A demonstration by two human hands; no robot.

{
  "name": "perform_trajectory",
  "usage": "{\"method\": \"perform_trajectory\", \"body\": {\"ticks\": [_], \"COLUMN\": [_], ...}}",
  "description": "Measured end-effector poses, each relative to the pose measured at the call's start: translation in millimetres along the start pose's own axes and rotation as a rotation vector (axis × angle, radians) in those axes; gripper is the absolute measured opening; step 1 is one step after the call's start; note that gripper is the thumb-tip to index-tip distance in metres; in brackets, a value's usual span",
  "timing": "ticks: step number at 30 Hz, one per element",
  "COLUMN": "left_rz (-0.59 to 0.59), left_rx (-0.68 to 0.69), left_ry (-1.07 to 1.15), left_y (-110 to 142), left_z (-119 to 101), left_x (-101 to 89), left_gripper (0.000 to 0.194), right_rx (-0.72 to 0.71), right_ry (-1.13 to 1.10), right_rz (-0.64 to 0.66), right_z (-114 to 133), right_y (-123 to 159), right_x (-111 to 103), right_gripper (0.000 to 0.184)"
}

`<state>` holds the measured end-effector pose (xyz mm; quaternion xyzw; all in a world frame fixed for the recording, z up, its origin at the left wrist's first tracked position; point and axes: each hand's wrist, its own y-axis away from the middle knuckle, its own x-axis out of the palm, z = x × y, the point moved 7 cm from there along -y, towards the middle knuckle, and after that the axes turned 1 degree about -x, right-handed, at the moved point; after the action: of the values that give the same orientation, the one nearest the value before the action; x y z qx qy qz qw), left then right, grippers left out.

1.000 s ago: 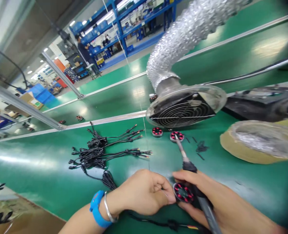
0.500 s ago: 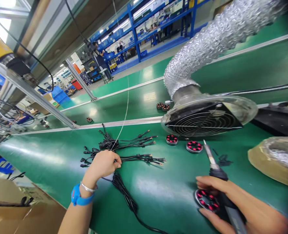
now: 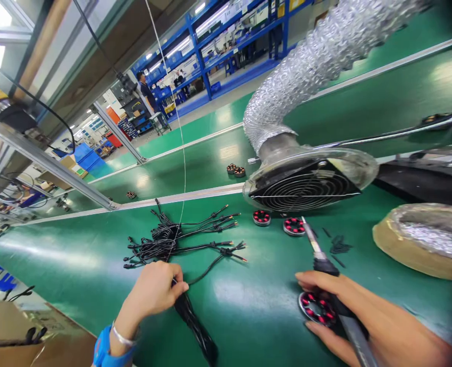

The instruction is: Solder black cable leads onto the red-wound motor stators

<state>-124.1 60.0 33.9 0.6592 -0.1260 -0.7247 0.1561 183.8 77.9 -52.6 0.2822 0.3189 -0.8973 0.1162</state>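
Observation:
My left hand [image 3: 159, 288] is pinched closed on a black cable [image 3: 206, 270], whose stripped end points right. Below that hand, a folded bundle of black cable [image 3: 195, 326] trails toward the front. Just behind lies a pile of black cables [image 3: 165, 239] with bare ends facing right. My right hand [image 3: 359, 311] grips a soldering iron [image 3: 320, 252], tip pointing up and away. Between its thumb and fingers it also holds a round motor stator [image 3: 318, 309] with red coils. Two similar stators, one [image 3: 261, 218] left of the other [image 3: 294, 226], lie near the iron's tip.
A fume extractor hood [image 3: 302, 188] with a silver foil duct [image 3: 287, 86] stands behind the stators. Short black tube pieces [image 3: 341, 244] lie right of the iron. A foil-lined, tape-covered bowl [image 3: 386, 244] sits at right. A thin wire [image 3: 183, 168] hangs over the cables.
My left hand has moved toward me from the pile, drawing a cable and its folded bundle along. My right hand still holds the iron and stator. The view has shifted slightly.

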Motion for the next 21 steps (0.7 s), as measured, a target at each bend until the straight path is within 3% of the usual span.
{"method": "perform_trajectory", "body": {"ticks": [3,7,11,17,21], "left_rz": [0.031,-0.09,-0.162,0.022,0.031], "left_rx": [0.121,0.144,0.192,0.259,0.267], "left_ry": [0.077,0.201,0.303,0.684,0.764], "left_y": [-2.0,-29.7,-49.9,-31.0,-18.6], "left_z": [-27.9,-68.4,-101.8,-127.6,-134.0], "left_x": [-2.6,-4.1,-1.4,8.1,9.2], "left_gripper": [0.023,0.042,0.03,0.019,0.019], "right_rx": [-0.063,-0.096,-0.087,-0.032,0.013], "right_ry": [0.061,0.075,0.055,-0.003,-0.161], "right_rz": [0.103,0.096,0.09,0.022,-0.032], "right_z": [6.7,17.7,23.2,27.2,37.8], "right_y": [-2.6,-10.2,-15.9,-23.5,-28.2], "right_x": [2.2,-5.9,-10.1,-24.5,-31.5], "right_gripper": [0.045,0.043,0.043,0.044,0.037]}}
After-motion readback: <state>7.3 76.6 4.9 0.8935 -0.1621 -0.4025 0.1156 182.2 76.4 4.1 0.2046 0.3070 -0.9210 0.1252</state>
